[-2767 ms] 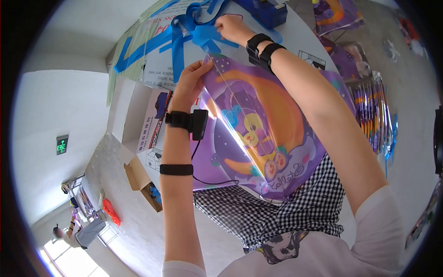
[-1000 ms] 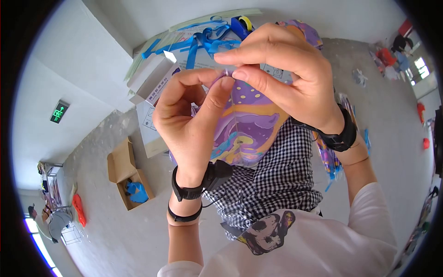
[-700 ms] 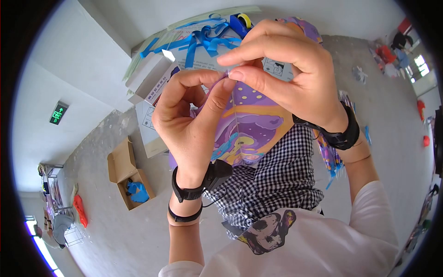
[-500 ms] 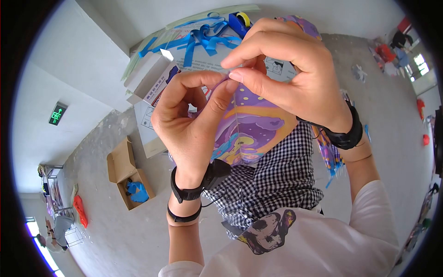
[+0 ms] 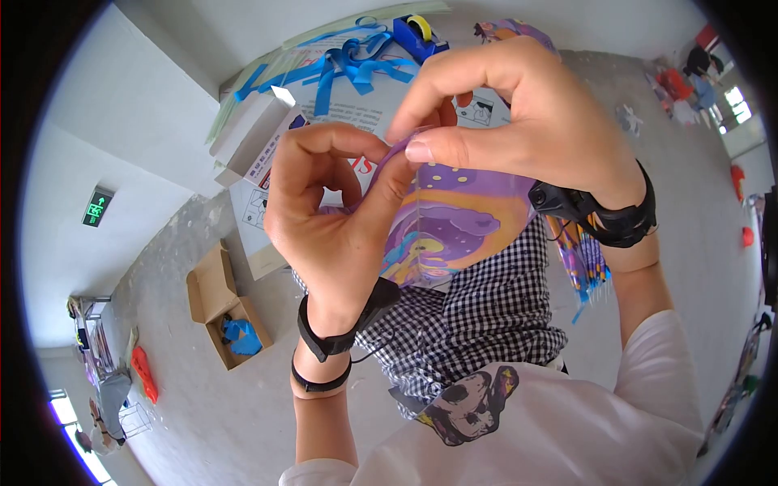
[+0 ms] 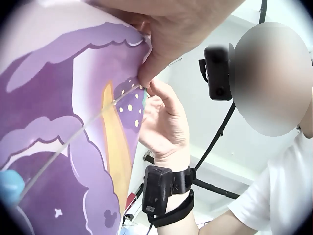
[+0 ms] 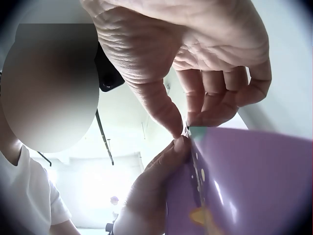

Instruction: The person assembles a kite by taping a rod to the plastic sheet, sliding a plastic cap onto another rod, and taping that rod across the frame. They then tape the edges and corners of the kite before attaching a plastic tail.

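Note:
A purple kite (image 5: 454,212) with an orange moon and cartoon print is held up over the lap in the head view. Down its middle runs a thin pale rod (image 6: 77,131), seen in the left wrist view. My left hand (image 5: 328,212) pinches the kite's top corner between thumb and index finger. Right beside it, my right hand (image 5: 535,121) pinches the same corner with thumb and fingertips. In the right wrist view the thumb (image 7: 168,115) presses at the teal tip of the kite, close to the left thumb; what lies between these fingertips is hidden.
Behind the hands, a printed white board (image 5: 348,105) bears tangled blue ribbons (image 5: 356,61) and a blue tape dispenser (image 5: 417,39). A white box (image 5: 258,134) stands at its left. On the floor are an opened cardboard box (image 5: 231,320) and, at right, bundled purple packs (image 5: 577,255).
The right hand has left the blue ribbons and come to the kite's corner. Both hands have raised the kite. Over the last half second, the right wrist has shifted slightly right.

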Tool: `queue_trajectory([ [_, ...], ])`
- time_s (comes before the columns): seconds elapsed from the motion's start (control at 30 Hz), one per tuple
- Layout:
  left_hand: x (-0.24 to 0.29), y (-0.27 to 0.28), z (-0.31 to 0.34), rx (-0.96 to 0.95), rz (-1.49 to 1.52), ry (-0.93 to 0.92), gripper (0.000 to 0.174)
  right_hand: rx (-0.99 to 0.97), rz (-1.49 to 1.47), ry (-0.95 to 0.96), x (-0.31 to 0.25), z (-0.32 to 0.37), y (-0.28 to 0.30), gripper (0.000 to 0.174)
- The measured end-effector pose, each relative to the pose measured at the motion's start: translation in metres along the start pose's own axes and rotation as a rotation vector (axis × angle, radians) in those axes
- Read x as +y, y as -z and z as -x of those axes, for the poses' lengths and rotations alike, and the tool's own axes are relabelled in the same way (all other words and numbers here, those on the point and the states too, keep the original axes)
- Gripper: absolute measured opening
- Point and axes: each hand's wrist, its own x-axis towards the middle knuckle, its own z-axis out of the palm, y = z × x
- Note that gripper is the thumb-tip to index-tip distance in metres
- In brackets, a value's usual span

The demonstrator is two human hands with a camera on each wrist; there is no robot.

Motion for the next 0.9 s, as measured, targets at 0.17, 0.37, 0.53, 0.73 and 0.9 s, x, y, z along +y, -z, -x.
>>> queue_trajectory([
  [0.17,0.006,-0.009,-0.005,-0.041,-0.083,0.084,0.024,0.122,-0.119,-0.124,0.011,0.008,-0.008,0.007],
  [0.37,-0.013,-0.006,-0.002,-0.262,-0.194,0.232,0.017,0.227,-0.148,-0.083,0.036,0.016,-0.023,0.011],
  [0.53,-0.022,-0.011,-0.004,-0.308,-0.241,0.282,0.018,0.183,-0.113,-0.107,0.051,0.020,-0.034,0.014],
  [0.73,-0.022,0.002,0.002,-0.362,-0.192,0.331,0.018,0.293,-0.443,-0.377,0.152,0.005,0.013,0.034],
  [0.9,-0.014,0.007,0.022,-0.298,-0.174,0.343,0.019,0.605,0.006,-0.606,0.421,-0.007,0.033,0.046],
])
